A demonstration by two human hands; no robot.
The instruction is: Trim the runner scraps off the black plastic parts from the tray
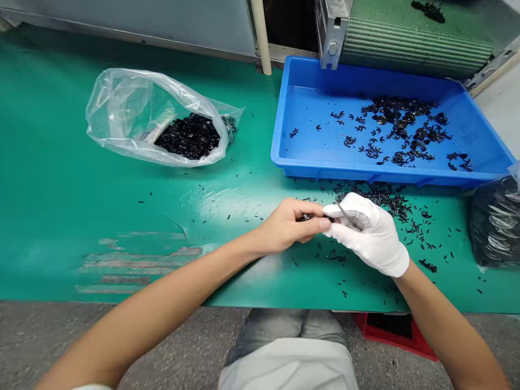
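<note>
My bare left hand (pixel 290 225) is closed around a small shiny black plastic part (pixel 305 217), mostly hidden by the fingers. My right hand (pixel 368 230), in a white glove, meets it fingertip to fingertip at that part. In the gloved grip sits a thin grey metal tool (pixel 344 213), slanting up to the left; its kind cannot be made out. Around and beyond both hands, many small black plastic scraps (pixel 382 197) lie scattered on the green table (pixel 134 216).
A blue tray (pixel 317 168) with black pieces stands beyond my hands, below a green conveyor belt (pixel 390 38). To the left lies an open clear bag (pixel 122 108) of black parts (pixel 190 136). Another filled bag (pixel 498 222) is at right. Under the table edge sits a red crate (pixel 406 344).
</note>
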